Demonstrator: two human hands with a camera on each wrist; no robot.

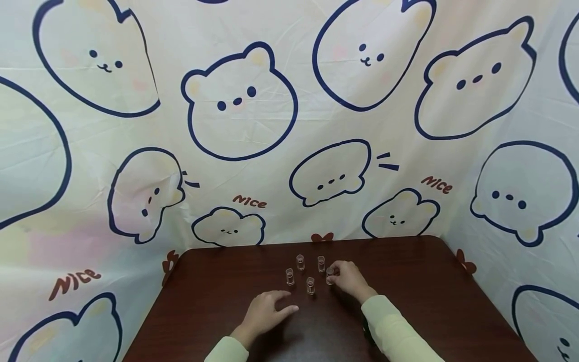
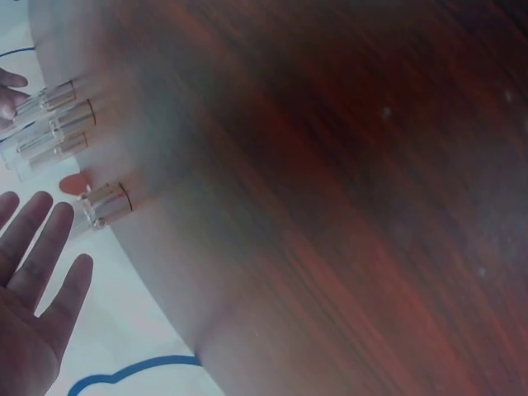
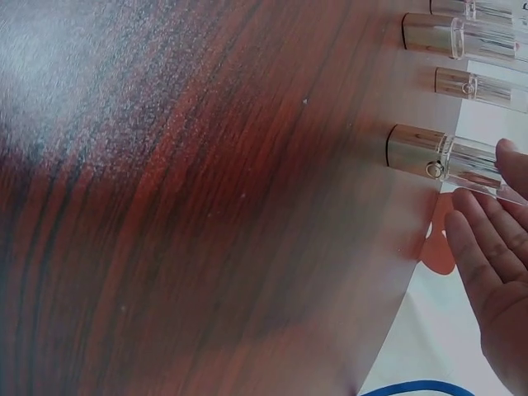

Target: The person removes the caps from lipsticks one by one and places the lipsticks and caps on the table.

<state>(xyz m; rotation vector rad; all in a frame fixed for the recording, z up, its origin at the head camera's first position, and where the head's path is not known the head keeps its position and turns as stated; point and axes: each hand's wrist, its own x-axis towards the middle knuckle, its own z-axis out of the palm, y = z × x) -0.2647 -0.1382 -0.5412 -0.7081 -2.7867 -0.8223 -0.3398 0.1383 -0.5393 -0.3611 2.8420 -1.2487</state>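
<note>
Pinching a clear cylindrical vial (image 3: 419,151) by its upper part with the right hand (image 3: 502,280), near three similar vials (image 3: 431,34) on a glossy wood-grain tabletop (image 3: 206,214).

Dark wood-grained table (image 1: 190,311) here, rounded at both far corners! Up behind its far edge goes a pale cloth (image 1: 300,30), busy with blue-outlined animal heads (image 1: 239,125), reddish-brown "Nice" lettering (image 1: 436,184) among them, and a bow-like print (image 1: 322,237) peeking over mid-edge.
</note>
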